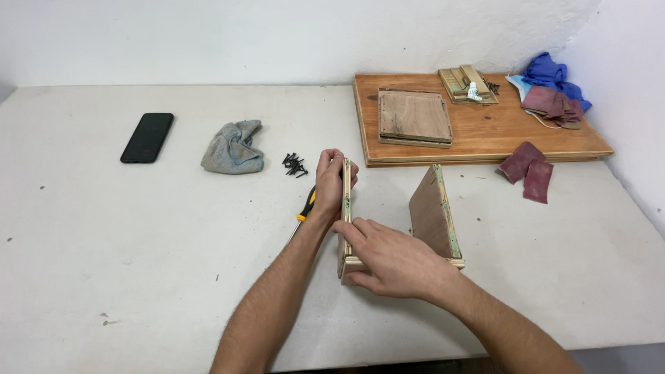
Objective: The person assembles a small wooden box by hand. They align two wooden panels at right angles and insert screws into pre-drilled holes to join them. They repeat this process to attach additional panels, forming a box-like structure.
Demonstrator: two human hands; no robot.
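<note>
White table (138,263); left hand (331,183) and right hand (391,260), grip closed around wooden frame (436,215).

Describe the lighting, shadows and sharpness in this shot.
Head view: soft, even light, no glare on the white table; only faint shadows beside the hands, left hand and right hand, on the wooden frame; focus sharp throughout, table edges slightly bowed.

One screen is seen — a black rectangular phone (147,137), its screen dark, laid flat on the white desk (138,263) at far left.
</note>
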